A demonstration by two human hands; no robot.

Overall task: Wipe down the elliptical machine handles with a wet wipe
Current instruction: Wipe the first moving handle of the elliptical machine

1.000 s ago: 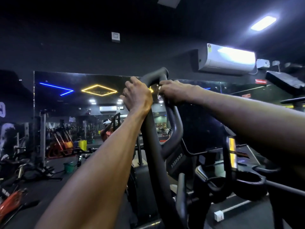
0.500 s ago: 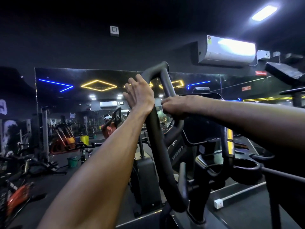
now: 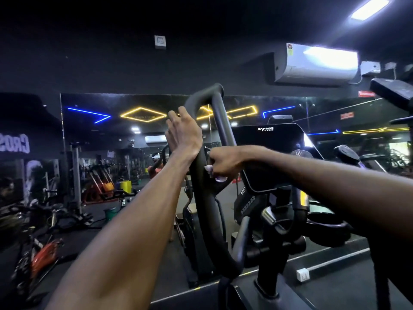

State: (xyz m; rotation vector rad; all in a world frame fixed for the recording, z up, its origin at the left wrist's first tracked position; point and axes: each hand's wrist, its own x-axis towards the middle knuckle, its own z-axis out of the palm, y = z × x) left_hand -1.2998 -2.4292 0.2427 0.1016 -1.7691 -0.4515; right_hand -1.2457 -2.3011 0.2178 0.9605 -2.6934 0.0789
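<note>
**Wipe held against the handle loop**

Dark gym, mirrored wall (image 3: 111,135) ahead. Black looped elliptical handle (image 3: 202,198) rises at centre. Right hand (image 3: 225,161), fingers curled, pinches a white wet wipe (image 3: 210,169) against the loop's inner bar. Left hand (image 3: 184,133) rests on the outer bar, fingers nearly straight, holding nothing. Console (image 3: 268,153) just behind the right hand.

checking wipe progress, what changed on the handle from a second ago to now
The right hand, gripping the wet wipe, slid down the handle from near its top bend to about mid-height. The left hand loosened from a curled hold near the top to straighter fingers resting against the handle's left side. The handle itself looks unmoved, and the wipe stayed in the right hand.
</note>
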